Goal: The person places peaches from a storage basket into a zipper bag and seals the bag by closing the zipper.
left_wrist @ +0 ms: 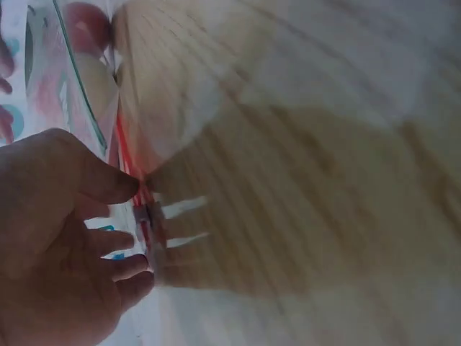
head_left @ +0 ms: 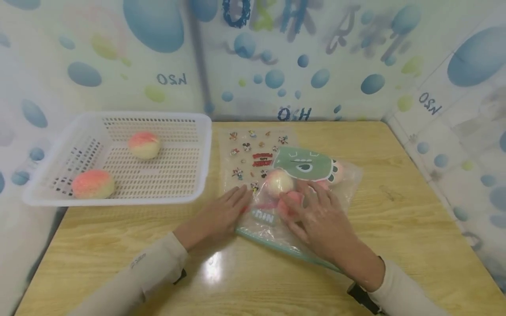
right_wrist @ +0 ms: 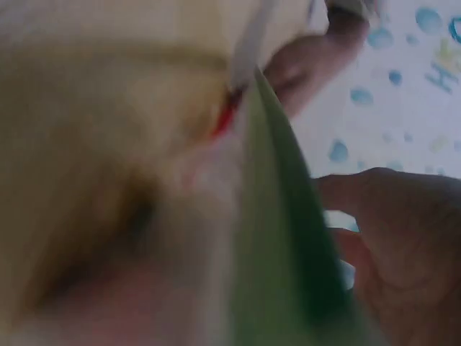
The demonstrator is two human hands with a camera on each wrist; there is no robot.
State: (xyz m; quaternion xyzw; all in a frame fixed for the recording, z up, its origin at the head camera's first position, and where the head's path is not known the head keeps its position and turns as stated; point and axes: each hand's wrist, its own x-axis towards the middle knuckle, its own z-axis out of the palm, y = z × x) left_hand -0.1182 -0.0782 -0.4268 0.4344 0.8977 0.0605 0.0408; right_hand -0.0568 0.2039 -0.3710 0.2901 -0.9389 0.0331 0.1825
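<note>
A clear zip bag (head_left: 264, 228) with a green cartoon print and a pale green zip edge lies on the table, several pink-and-cream peaches (head_left: 279, 183) inside it. My right hand (head_left: 322, 224) rests on this bag with fingers spread over the peaches. Partly under it lies a flat clear bag (head_left: 231, 160) with small cartoon figures. My left hand (head_left: 217, 217) touches the flat bag's near end, fingers extended. In the left wrist view, the thumb is beside a red zip strip (left_wrist: 126, 148). The right wrist view is blurred; a green edge (right_wrist: 299, 209) crosses before the right hand.
A white perforated basket (head_left: 207, 162) stands at the left of the wooden table (head_left: 399, 210), holding one peach (head_left: 144, 145) toward the back and another peach (head_left: 93, 184) near its front left corner. Walls with blue bubble patterns enclose the back and sides.
</note>
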